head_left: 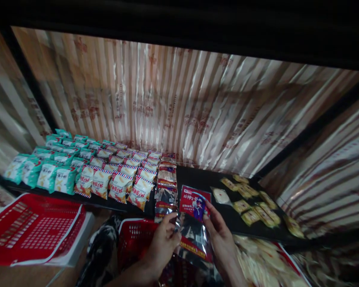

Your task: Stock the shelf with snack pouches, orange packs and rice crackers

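Note:
Between my hands is a flat snack packet [194, 231] with a red and purple top and a dark, shiny lower part. My left hand [164, 243] pinches its left edge, while the fingers of my right hand [217, 227] grip its right edge. The packet hangs just in front of the black shelf [194, 175]. Left of it, a column of similar dark red packets [166, 195] runs from front to back on the shelf. Below my hands, a red basket [134, 229] holds more shiny packets, partly hidden by my arms.
Teal bags [46, 175] and white-and-orange snack bags [118, 185] stand in rows on the shelf's left. Small yellow packets [253, 213] and a white one [221, 196] lie at right. A red basket [38, 227] is lower left; pale packets [260, 263] fill a container lower right.

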Demonstrator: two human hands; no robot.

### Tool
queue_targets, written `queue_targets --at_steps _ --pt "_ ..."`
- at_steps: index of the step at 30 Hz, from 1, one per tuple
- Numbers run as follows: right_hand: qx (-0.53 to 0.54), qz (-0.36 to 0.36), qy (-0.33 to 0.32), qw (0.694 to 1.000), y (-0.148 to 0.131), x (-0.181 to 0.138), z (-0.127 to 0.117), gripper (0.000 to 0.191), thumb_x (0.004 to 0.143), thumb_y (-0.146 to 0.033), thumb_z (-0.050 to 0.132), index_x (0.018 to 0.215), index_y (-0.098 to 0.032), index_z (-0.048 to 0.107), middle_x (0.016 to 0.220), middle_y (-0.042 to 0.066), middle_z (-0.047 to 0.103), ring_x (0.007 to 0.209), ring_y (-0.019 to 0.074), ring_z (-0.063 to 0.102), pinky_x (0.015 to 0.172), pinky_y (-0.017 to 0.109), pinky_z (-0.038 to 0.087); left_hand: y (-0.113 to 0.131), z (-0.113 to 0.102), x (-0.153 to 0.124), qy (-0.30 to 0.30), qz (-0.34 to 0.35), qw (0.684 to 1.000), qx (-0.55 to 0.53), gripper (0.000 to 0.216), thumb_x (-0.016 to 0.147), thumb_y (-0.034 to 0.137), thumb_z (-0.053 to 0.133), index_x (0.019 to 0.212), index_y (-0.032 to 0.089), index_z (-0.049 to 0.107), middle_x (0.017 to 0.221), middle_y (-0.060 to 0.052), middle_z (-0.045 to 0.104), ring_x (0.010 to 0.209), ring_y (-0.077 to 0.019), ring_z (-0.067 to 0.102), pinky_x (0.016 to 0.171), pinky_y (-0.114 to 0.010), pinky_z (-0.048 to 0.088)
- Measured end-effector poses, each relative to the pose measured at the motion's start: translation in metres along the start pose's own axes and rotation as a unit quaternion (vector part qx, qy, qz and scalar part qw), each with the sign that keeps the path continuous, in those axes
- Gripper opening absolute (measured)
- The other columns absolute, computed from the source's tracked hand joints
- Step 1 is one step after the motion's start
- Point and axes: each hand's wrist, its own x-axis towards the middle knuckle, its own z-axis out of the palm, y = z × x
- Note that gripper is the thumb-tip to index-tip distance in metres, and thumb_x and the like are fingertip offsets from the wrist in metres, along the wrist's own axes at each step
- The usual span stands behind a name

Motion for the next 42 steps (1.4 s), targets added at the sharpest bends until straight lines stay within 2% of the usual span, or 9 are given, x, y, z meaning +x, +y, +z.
queue_targets --at_steps 3,6,11,13,16,20,24,31,42 --pt "-0.002 -0.021 -0.02 1.0 -0.008 0.022 0.016 0.081 0.065 -0.054 0.068 0.135 -0.025 0.04 0.117 0.008 0.064 0.094 0.0239 0.065 0.075 0.033 0.055 0.016 0.005 0.023 0.03 0.027 0.999 0.006 0.055 0.075 0.017 0.058 0.127 0.021 0.04 0.088 -0.002 0.061 0.072 -0.0133 0.061 0.063 -0.022 0.047" --pt "-0.021 -0.045 -0.033 0.998 -0.005 0.045 0.026 0.079 0.065 -0.05 0.068 0.134 -0.022 0.041 0.113 0.008 0.065 0.093 0.0235 0.065 0.074 0.032 0.054 0.032 0.008 0.049 0.06 0.047 0.997 0.034 0.048 0.077 0.01 0.051 0.124 0.021 0.045 0.097 -0.004 0.064 0.082 -0.0144 0.063 0.066 -0.02 0.048" --pt "-0.079 -0.057 -0.046 0.994 -0.009 0.083 0.041 0.071 0.063 -0.047 0.068 0.125 -0.018 0.051 0.101 0.006 0.069 0.083 0.0218 0.065 0.068 0.031 0.054 0.048 0.007 0.095 0.122 0.096 0.976 0.15 0.039 0.076 0.003 0.046 0.111 0.018 0.056 0.111 -0.006 0.063 0.103 -0.0179 0.059 0.086 -0.027 0.048" --pt "-0.092 -0.057 -0.058 0.992 -0.016 0.102 0.049 0.069 0.062 -0.047 0.067 0.123 -0.017 0.053 0.094 0.005 0.07 0.077 0.0208 0.065 0.065 0.031 0.054 0.052 0.008 0.107 0.16 0.143 0.952 0.217 0.039 0.074 0.002 0.048 0.109 0.018 0.059 0.121 -0.008 0.058 0.115 -0.0204 0.053 0.097 -0.032 0.043" --pt "-0.076 -0.056 -0.079 0.992 -0.027 0.135 0.064 0.068 0.06 -0.044 0.066 0.12 -0.016 0.054 0.091 0.005 0.069 0.074 0.0199 0.065 0.065 0.031 0.054 0.057 0.013 0.117 0.197 0.237 0.9 0.308 0.045 0.072 0.0 0.047 0.112 0.017 0.059 0.141 -0.009 0.04 0.134 -0.0234 0.032 0.11 -0.037 0.03" --pt "-0.072 -0.028 -0.085 0.993 -0.03 0.177 0.084 0.063 0.06 -0.035 0.065 0.119 -0.015 0.055 0.089 0.006 0.07 0.066 0.0179 0.064 0.061 0.03 0.053 0.056 0.022 0.128 0.164 0.334 0.842 0.39 0.05 0.071 0.0 0.044 0.115 0.019 0.059 0.147 -0.006 0.033 0.14 -0.0234 0.014 0.115 -0.044 0.021" --pt "-0.094 -0.044 -0.063 0.993 -0.022 0.21 0.099 0.057 0.062 -0.032 0.062 0.115 -0.013 0.058 0.089 0.007 0.07 0.068 0.0174 0.064 0.062 0.029 0.052 0.049 0.025 0.151 0.143 0.32 0.85 0.392 0.053 0.072 0.003 0.043 0.123 0.015 0.052 0.142 -0.01 0.04 0.138 -0.0244 0.021 0.114 -0.048 0.025" --pt "-0.252 -0.121 -0.057 0.958 -0.011 0.25 0.114 0.041 0.069 -0.029 0.057 0.105 -0.011 0.065 0.09 0.008 0.071 0.077 0.0188 0.066 0.072 0.031 0.052 0.05 0.023 0.186 0.186 0.288 0.859 0.382 0.059 0.068 0.001 0.042 0.126 0.01 0.048 0.137 -0.015 0.045 0.136 -0.0259 0.028 0.114 -0.047 0.025" --pt "-0.386 -0.176 -0.058 0.904 -0.01 0.262 0.132 0.029 0.076 -0.019 0.049 0.097 -0.012 0.069 0.1 0.01 0.069 0.093 0.0192 0.064 0.088 0.028 0.046 0.056 0.014 0.216 0.227 0.268 0.856 0.379 0.05 0.068 -0.001 0.043 0.114 0.009 0.057 0.126 -0.016 0.054 0.128 -0.0262 0.04 0.111 -0.042 0.03"
